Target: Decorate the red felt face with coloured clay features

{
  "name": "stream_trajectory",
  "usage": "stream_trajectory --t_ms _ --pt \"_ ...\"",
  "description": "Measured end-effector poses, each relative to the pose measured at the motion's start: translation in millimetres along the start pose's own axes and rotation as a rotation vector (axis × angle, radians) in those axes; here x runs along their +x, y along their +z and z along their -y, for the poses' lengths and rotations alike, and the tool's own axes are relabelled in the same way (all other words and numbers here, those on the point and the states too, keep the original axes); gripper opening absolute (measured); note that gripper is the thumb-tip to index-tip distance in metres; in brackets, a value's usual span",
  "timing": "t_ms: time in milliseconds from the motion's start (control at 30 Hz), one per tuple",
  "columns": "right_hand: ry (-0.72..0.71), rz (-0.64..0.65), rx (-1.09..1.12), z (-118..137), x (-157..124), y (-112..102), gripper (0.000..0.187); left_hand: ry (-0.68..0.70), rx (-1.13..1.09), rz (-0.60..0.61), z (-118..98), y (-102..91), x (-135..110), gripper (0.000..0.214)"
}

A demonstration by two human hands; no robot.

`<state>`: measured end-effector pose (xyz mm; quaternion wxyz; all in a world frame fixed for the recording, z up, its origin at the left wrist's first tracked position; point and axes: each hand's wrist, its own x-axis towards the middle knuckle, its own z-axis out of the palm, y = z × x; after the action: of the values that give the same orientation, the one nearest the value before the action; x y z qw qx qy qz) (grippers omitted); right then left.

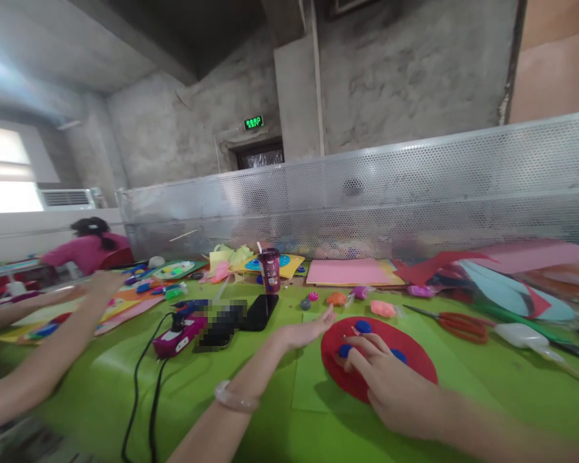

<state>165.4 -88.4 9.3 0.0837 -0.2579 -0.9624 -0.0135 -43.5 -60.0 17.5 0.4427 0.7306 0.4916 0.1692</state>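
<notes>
A red paper circle (417, 373) lies on a light green sheet (309, 386) in front of me. Three blue clay pieces (364, 326) sit on the circle. My right hand (390, 379) reaches over it from the right, with thumb and fingers closed around the left blue piece (345, 351). At the circle's left edge is my left hand (311, 331), palm turned partly up, fingers stretched out and holding nothing; a pale bangle (236, 397) circles that wrist.
Orange-handled scissors (463, 326), a white glue bottle (521, 335) and coloured clay lumps (336, 299) lie around. Left are a phone (259, 312), a purple power strip (181, 337) with cords and a cup (270, 271). A co-worker's arms (53, 347) extend over the table's left.
</notes>
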Motion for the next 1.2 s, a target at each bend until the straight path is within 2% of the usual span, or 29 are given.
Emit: stream_trajectory --t_ms 267,467,667,800,900,1000,1200 --pt "-0.058 0.022 -0.021 -6 -7 -7 0.042 0.019 0.049 0.024 8 0.8 8 0.084" --pt "-0.063 -0.043 -0.069 -20 -13 2 0.048 0.059 0.1 0.035 10 2.2 10 0.093" --pt "-0.135 -0.056 -0.061 -23 -18 -7 0.05 0.115 0.181 0.022 14 2.3 9 0.099" --pt "-0.128 -0.028 -0.046 -20 -19 -14 0.041 0.148 0.221 0.025 13 4.0 7 0.108" --pt "-0.092 0.003 -0.034 -17 -21 -21 0.042 0.161 0.25 0.019 13 5.3 7 0.109" --pt "-0.128 0.029 0.017 -15 -25 -24 0.041 0.172 0.275 0.009 13 6.2 7 0.103" --pt "-0.097 0.005 0.007 -24 -29 -24 0.041 0.169 0.287 0.007 12 7.5 10 0.11"
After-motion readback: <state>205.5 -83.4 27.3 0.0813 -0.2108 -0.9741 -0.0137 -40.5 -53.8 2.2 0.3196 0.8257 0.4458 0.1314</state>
